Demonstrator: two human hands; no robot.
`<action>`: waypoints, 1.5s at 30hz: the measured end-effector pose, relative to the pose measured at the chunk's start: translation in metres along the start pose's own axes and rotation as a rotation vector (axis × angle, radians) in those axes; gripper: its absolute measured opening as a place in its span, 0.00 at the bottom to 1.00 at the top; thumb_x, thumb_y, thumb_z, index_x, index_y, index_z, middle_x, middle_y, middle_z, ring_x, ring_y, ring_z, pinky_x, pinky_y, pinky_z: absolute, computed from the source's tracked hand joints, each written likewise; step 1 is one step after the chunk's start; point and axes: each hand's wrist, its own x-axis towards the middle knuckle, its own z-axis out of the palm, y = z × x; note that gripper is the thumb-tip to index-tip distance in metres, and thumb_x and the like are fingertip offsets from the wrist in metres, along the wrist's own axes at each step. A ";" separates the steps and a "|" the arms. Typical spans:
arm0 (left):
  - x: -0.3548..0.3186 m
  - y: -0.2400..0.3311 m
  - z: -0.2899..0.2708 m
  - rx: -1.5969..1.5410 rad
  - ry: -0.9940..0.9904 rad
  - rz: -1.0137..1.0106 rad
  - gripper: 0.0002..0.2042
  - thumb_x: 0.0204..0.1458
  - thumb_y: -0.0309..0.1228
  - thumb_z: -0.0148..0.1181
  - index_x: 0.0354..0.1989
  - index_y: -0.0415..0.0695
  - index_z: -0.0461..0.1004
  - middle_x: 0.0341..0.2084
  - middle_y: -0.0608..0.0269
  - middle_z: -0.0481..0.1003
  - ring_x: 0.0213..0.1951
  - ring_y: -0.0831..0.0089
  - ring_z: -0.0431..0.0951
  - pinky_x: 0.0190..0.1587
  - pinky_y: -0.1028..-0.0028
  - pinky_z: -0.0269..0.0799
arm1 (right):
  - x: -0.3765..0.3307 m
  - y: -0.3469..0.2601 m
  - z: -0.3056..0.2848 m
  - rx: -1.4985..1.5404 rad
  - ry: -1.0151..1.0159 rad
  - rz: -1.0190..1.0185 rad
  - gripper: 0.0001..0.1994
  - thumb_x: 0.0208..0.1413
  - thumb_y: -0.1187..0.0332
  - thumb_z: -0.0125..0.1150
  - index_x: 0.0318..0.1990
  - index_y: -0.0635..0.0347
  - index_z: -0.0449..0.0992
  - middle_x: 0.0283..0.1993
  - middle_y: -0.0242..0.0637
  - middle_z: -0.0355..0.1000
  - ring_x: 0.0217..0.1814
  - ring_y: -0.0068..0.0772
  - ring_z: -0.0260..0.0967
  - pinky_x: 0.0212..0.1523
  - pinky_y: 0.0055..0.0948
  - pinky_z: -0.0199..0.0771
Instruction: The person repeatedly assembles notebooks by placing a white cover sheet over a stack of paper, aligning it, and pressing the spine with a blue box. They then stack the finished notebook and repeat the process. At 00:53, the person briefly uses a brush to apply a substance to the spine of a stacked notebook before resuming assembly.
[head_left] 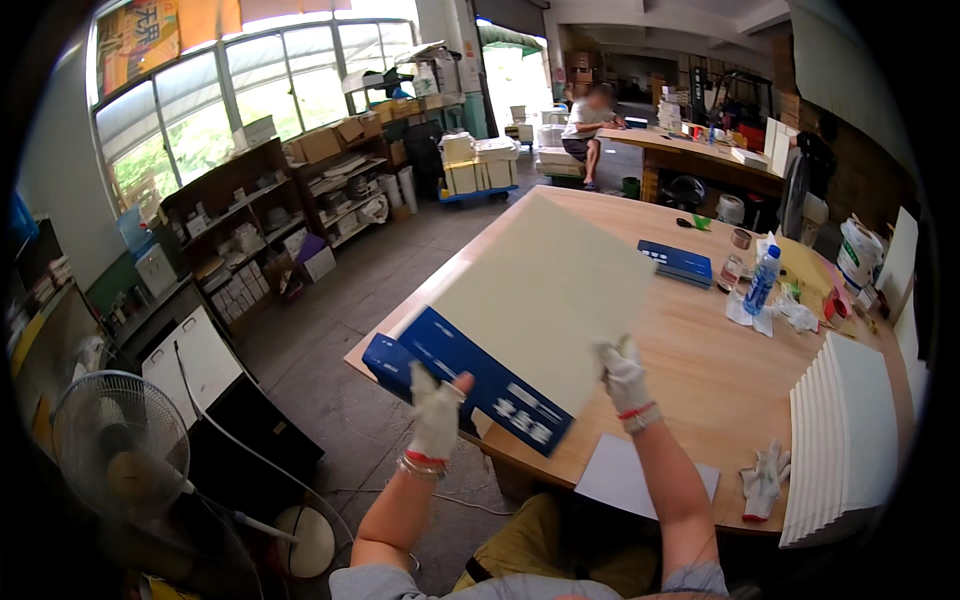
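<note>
A large cream board (545,285) with a blue printed band (490,385) along its near left edge is held up, tilted, over the table. My left hand (435,412), in a white work glove with a bare thumb, is closed on the blue band. Another blue piece (388,360) shows just left of that band; whether it is joined on cannot be made out. My right hand (623,380), also gloved and slightly blurred, is closed at the board's right edge. Below it, a pale sheet (635,473) lies at the table's near edge.
The wooden table (690,380) bears a blue box (676,262), a water bottle (763,278), a glass jar (731,272), a spare glove (765,480) and stacked white boards (840,430). A fan (122,440) stands at left. A person (588,125) sits farther back.
</note>
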 end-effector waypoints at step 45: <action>-0.245 -0.057 0.470 -0.242 -1.593 -1.390 0.14 0.63 0.42 0.45 0.36 0.42 0.62 0.24 0.66 0.66 0.21 0.74 0.65 0.22 0.76 0.65 | -0.352 -0.193 -0.191 -1.689 0.743 -0.308 0.10 0.53 0.71 0.53 0.44 0.60 0.70 0.41 0.42 0.68 0.34 0.46 0.71 0.33 0.37 0.74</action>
